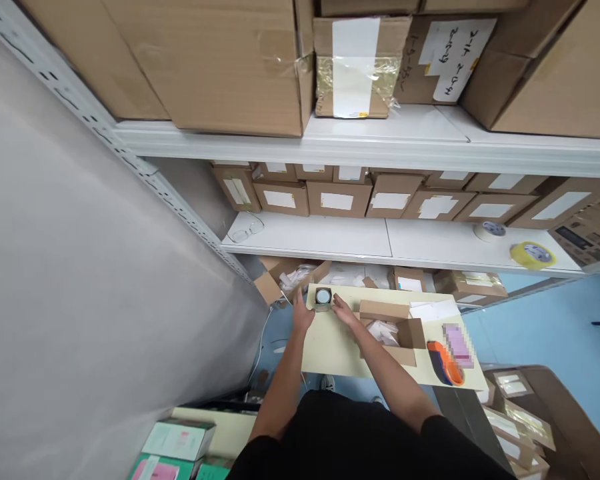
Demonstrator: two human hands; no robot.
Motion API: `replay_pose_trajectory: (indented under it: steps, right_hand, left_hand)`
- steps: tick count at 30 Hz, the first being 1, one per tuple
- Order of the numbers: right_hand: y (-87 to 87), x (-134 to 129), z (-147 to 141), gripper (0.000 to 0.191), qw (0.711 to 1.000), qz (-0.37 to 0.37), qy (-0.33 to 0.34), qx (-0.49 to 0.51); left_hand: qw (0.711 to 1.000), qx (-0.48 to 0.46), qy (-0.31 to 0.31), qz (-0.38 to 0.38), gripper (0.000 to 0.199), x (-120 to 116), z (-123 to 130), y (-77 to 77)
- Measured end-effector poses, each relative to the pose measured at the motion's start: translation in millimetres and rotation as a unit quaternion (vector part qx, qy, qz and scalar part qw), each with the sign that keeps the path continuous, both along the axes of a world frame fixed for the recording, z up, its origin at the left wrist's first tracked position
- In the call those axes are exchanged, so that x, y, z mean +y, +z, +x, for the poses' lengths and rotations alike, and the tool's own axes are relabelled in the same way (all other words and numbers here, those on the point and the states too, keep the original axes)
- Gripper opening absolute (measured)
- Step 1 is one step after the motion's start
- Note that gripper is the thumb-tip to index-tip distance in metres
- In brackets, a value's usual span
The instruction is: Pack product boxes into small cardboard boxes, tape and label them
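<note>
A small dark square box with a round pale top (323, 295) sits near the far left corner of the table (330, 350), in the space between the two hands. The left hand (303, 313) is on its left and slightly toward the person; the right hand (344, 311) is on its right, also a little nearer the body. So the box lies inward and slightly forward from each palm, to the right of the left hand and to the left of the right.

The hands are apart, with fingers loosely spread and neither closed around the box. The left thumb is just beside the near left side, while the other left fingers point away from the body, past that side. The right fingertips reach in toward the right side. The two gaps look nearly equal, the right fingertips perhaps a touch closer; whether any finger makes contact cannot be told.

Seen from above, the box is close to square, with no clear long axis. A pale greenish flap or edge shows on the side facing the person, and it seems to lie between the thumb and the right fingers.

Right of the right hand, beside its forearm, stands an open cardboard carton (385, 309) holding white packets (381, 332). An orange tape dispenser (449, 364) lies farther right.
</note>
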State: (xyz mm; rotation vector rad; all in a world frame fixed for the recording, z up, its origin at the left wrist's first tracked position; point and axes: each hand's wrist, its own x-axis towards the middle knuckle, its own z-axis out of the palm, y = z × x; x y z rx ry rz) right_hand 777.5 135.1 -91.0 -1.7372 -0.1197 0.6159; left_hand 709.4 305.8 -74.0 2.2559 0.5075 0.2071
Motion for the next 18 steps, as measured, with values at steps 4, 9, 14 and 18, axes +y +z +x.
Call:
replay_pose_trajectory:
  steps: [4,9,14,18]
  right_hand:
    - [-9.7,39,-6,0.077,1.000,-0.003,0.021,-0.012]
    - [-16.0,45,-12,0.077,0.998,-0.007,0.054,-0.010]
    - [-2.2,27,-10,0.070,0.998,0.053,0.043,0.006]
    - [16.8,4,-11,0.064,0.997,0.074,0.017,-0.002]
  left_hand:
    - [0.997,0.037,-0.050,-0.036,0.109,23,21,-0.4]
    - [0.986,0.121,-0.106,0.028,0.086,30,28,-2.3]
    - [0.975,0.153,-0.126,0.101,0.059,28,23,8.3]
    - [0.980,0.113,-0.125,0.109,0.055,27,11,35.1]
